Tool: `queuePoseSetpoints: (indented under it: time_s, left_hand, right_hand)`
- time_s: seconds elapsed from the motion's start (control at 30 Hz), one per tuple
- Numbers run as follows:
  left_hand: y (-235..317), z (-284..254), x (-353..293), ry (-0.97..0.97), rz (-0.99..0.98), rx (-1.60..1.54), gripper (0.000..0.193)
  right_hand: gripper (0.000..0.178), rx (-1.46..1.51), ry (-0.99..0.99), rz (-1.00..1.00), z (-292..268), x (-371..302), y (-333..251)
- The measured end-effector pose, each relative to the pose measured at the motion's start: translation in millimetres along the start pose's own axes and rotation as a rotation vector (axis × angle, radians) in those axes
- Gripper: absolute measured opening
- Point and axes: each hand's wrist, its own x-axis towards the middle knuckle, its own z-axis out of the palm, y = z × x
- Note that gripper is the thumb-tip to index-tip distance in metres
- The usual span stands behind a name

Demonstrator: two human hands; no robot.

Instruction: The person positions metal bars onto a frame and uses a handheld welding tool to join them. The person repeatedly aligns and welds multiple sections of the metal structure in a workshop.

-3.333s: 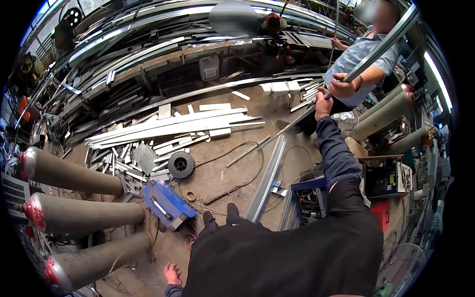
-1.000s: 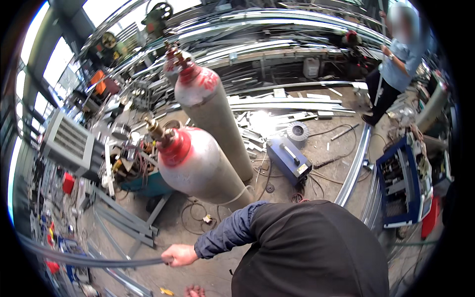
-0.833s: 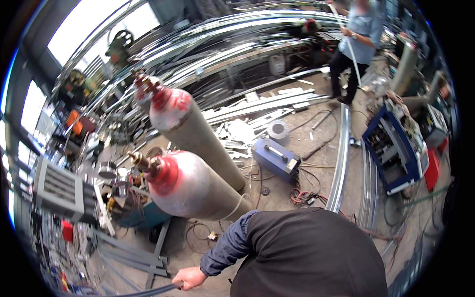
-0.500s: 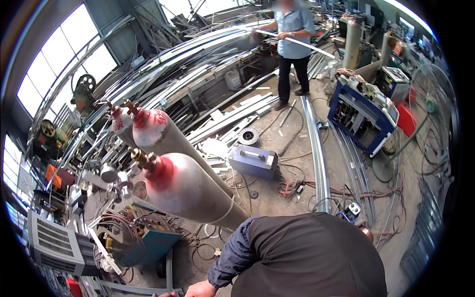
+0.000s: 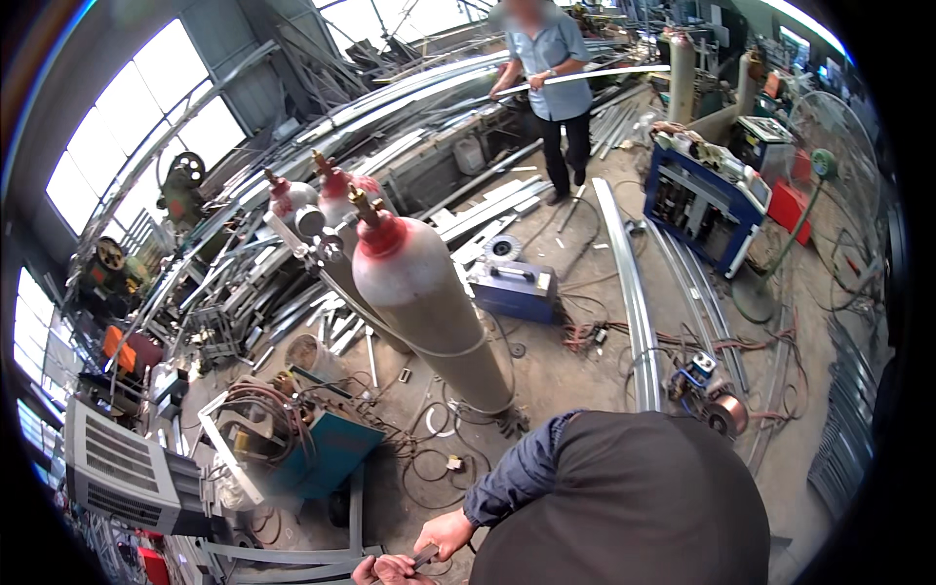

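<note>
Close in front, a bent-over person in a black vest (image 5: 634,497) fills the lower middle, head out of sight. That person's hand (image 5: 446,533), below a dark blue sleeve (image 5: 517,478), is closed round a short flat grey metal bar (image 5: 426,555). Against the bar's lower end are the bent fingers of another hand (image 5: 392,568), cut off by the lower edge. I cannot tell whether those fingers belong to my left hand or to someone else. My right hand is nowhere in the picture.
Gas cylinders (image 5: 419,273) with red tops stand upright left of centre. A teal machine (image 5: 327,453) with coiled hoses stands lower left. Behind are a blue-grey box (image 5: 512,291), long metal profiles (image 5: 629,292), loose cables and a person (image 5: 551,78) holding a long white strip.
The view has shifted, showing more of the lower-left floor. The bent person's hand, the grey bar and the other fingers are now visible. The standing person's strip has swung nearly level.
</note>
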Motion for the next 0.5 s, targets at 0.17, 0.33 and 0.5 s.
queuePoseSetpoints:
  time_s: [0.17,0.33,0.5]
  left_hand:
    - [-3.6,-49.2,-8.3,-0.097,-0.001,0.084,0.034]
    - [5.8,-92.4,-13.3,0.241,-0.03,0.108,0.019]
    - [32.4,-148.2,-19.2,0.325,-0.161,0.105,0.019]
  right_hand:
    - [0.022,-0.049,-0.044,-0.05,32.3,2.5,39.1]
    - [0.028,-0.05,-0.199,0.005,57.1,54.3,70.6]
    - [0.024,-0.071,-0.273,0.114,96.2,96.2,71.5]
